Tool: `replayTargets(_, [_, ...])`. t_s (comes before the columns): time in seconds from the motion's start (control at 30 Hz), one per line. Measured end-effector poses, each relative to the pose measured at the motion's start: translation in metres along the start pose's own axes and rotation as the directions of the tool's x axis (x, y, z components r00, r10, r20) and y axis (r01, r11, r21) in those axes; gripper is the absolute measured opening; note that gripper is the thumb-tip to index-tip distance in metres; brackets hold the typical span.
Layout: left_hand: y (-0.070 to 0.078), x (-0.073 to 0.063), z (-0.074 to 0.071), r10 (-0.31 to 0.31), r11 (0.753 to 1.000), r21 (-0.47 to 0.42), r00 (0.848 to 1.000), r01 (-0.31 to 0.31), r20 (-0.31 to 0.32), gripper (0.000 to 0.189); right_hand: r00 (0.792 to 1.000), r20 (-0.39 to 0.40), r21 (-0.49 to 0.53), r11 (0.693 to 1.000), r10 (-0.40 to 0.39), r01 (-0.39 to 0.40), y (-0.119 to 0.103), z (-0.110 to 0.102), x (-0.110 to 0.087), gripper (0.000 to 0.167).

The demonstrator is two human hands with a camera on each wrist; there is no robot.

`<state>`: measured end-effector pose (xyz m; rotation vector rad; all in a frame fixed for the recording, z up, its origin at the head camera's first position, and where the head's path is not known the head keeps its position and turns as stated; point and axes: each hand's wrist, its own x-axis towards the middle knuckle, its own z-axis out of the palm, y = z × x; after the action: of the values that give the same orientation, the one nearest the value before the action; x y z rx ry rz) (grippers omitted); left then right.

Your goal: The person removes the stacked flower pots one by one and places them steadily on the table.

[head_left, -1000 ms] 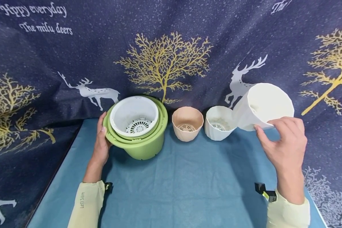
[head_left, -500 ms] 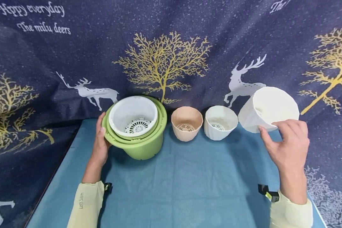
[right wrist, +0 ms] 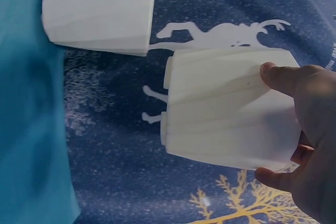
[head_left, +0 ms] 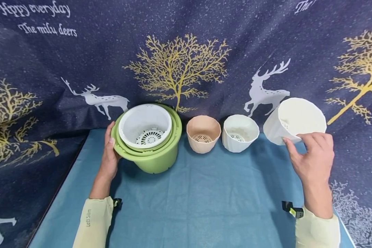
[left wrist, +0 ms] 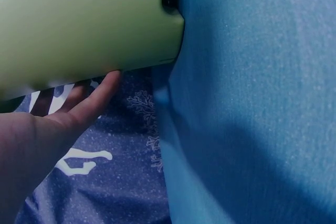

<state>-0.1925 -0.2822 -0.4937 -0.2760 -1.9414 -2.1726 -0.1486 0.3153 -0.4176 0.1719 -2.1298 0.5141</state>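
Observation:
At the left of the head view, a green flowerpot (head_left: 156,160) stands with a smaller green pot and a white slotted-bottom pot (head_left: 131,124) nested in it. My left hand (head_left: 109,159) holds its left side at the rim, thumb near the lip; in the left wrist view, fingers (left wrist: 100,95) touch the green wall. My right hand (head_left: 316,156) pinches the near rim of a large white faceted flowerpot (head_left: 274,127), which tilts, mouth toward me. In the right wrist view, the pot's small feet (right wrist: 164,129) stand off the table, and my thumb presses its outer wall.
Between the hands, a peach flowerpot (head_left: 203,146) and a small white flowerpot (head_left: 235,144) stand side by side at the back of the blue-covered table (head_left: 198,206). A dark blue printed cloth (head_left: 186,20) hangs right behind them. The small white pot is close left of the raised one.
My right hand has moved the large white pot rightward and slightly down, away from the small white pot. The left hand and the green pot have stayed in place.

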Motion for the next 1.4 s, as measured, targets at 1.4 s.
replayTargets(1.4, [0.0,-0.002,0.0,-0.002,1.0,0.022,1.0,0.002,-0.003,0.057,0.981,0.136,-0.075,0.988,0.141,-0.132,0.025,0.037,-0.027,0.03])
